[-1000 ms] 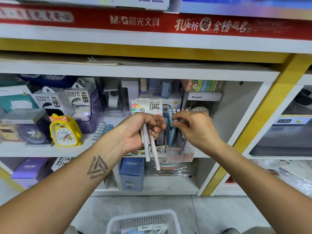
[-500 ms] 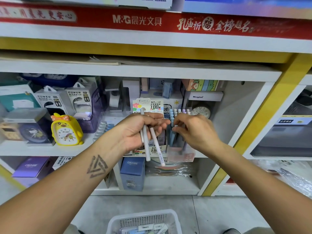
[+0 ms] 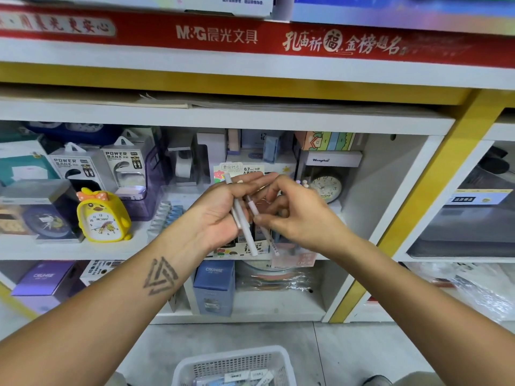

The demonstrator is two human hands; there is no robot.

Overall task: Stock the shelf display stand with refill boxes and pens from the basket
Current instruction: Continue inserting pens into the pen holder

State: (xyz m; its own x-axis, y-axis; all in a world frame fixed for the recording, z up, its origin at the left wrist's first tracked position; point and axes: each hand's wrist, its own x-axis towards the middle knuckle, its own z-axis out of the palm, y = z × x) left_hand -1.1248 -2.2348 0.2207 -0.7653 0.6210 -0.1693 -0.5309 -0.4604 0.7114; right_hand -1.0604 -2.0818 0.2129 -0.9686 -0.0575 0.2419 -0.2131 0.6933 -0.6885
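My left hand [image 3: 217,215] is turned palm up in front of the middle shelf and holds two white pens [image 3: 242,218] that slant down to the right. My right hand [image 3: 298,218] is just beside it and pinches a third, pinkish-white pen [image 3: 267,236] between thumb and fingers, close to the left fingers. Behind both hands stands the display stand [image 3: 239,169] with its printed header card, mostly hidden; a few pastel pen tops [image 3: 303,183] show past my right hand. The white basket [image 3: 195,366] sits on the floor below, with small boxes inside.
A yellow duck clock [image 3: 101,215] and power bank boxes [image 3: 125,165] stand on the left of the shelf, and a round clock [image 3: 326,188] at the back right. Blue and purple boxes fill the lower shelf. A yellow post [image 3: 418,207] bounds the bay on the right.
My right hand has come back from the stand's pen slots to my left hand and now pinches one of the pens. My left hand has turned more palm up.
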